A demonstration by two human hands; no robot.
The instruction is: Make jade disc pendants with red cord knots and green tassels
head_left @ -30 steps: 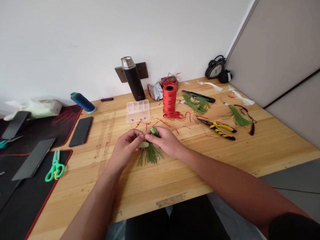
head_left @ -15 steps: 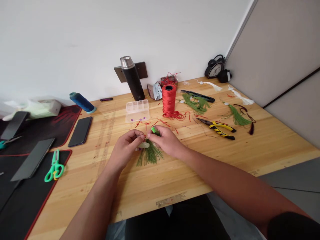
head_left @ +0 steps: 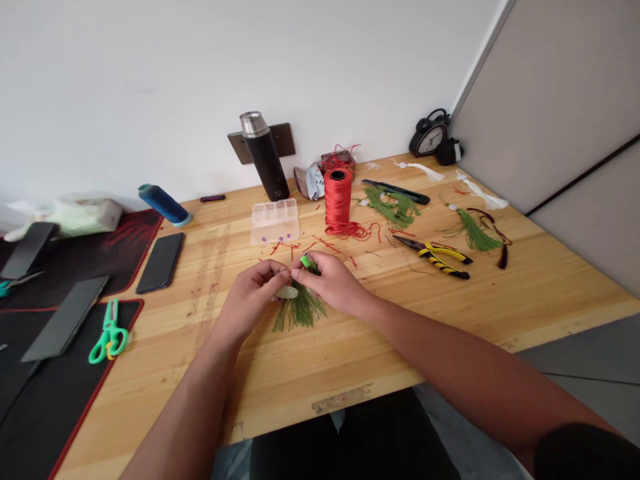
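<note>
My left hand [head_left: 253,293] is closed in a pinch, its fingertips meeting those of my right hand [head_left: 333,283] above a green tassel [head_left: 300,307]. What the left fingertips pinch is too small to make out. A pale oval piece [head_left: 287,292] shows just under them, at the top of the tassel. The right fingers are curled round a bright green lighter-like object [head_left: 307,261], mostly hidden in the hand. Behind the hands stand a clear bead box [head_left: 275,222] with a few purple beads and a red thread spool [head_left: 338,200].
Yellow-black pliers [head_left: 440,257], a box cutter [head_left: 400,192] and more tassels [head_left: 477,230] lie to the right. A black flask [head_left: 265,160] stands behind. To the left are a phone [head_left: 160,263], a blue spool [head_left: 165,204] and green scissors [head_left: 110,333].
My right fingertips and the bright green object have shifted very slightly left. The left hand keeps its pinch, and the tassel is nearly unmoved.
</note>
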